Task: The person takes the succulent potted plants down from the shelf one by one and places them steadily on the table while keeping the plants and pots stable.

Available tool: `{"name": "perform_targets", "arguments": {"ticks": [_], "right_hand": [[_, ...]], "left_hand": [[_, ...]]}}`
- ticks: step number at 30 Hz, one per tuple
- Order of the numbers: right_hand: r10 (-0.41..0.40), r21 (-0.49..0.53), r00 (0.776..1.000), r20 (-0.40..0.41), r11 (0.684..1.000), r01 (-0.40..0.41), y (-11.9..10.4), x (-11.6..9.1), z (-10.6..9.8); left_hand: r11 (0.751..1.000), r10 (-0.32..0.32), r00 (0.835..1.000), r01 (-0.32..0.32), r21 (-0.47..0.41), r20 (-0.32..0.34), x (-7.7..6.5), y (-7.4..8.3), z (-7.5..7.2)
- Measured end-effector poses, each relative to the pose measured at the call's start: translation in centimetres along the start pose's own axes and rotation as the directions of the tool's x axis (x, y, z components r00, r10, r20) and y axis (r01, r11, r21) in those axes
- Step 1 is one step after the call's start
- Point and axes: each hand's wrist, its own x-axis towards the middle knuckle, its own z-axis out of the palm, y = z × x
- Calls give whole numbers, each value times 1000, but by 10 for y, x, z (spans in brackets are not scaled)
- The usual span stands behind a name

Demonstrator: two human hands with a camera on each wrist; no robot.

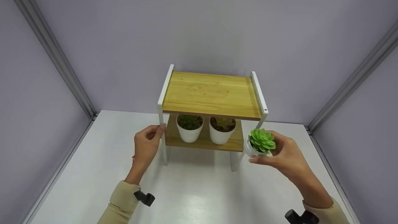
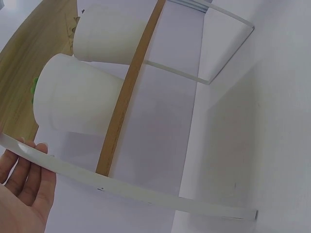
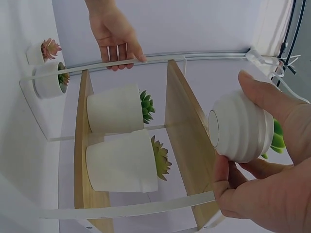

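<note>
My right hand (image 1: pixel 289 155) holds a small bright green potted succulent (image 1: pixel 262 141) by its ribbed white pot (image 3: pixel 238 128), thumb on one side and fingers on the other. It hangs in the air beside the right front of a two-tier wooden shelf (image 1: pixel 211 93). On the shelf's left side my left hand (image 1: pixel 147 144) pinches the white front leg (image 2: pixel 73 170) just below the top board. Two more succulents in white pots stand side by side on the lower board, a left pot (image 1: pixel 189 134) and a right pot (image 1: pixel 220 137).
A pink succulent (image 3: pixel 50 49) and another white pot (image 3: pixel 46 80) appear beyond the shelf in the right wrist view. The shelf stands on a white table (image 1: pixel 192 186) against a pale wall. Cables (image 3: pixel 286 58) hang at the upper right.
</note>
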Motion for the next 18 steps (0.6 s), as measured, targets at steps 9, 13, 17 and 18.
{"name": "perform_targets", "arguments": {"ticks": [9, 13, 17, 18], "right_hand": [[40, -14, 999, -14, 999, -40, 15, -3, -1], [68, -16, 998, -15, 998, -69, 24, -4, -1], [90, -38, 996, -20, 995, -91, 32, -6, -1], [93, -41, 995, -22, 995, -94, 33, -6, -1]], "left_hand": [[999, 42, 999, -41, -21, 7, 1, -1, 0], [998, 52, 999, -52, -22, 5, 1, -2, 0], [998, 53, 999, -53, -27, 6, 0, -2, 0], [998, 52, 999, -52, -29, 6, 0, -2, -1]]}}
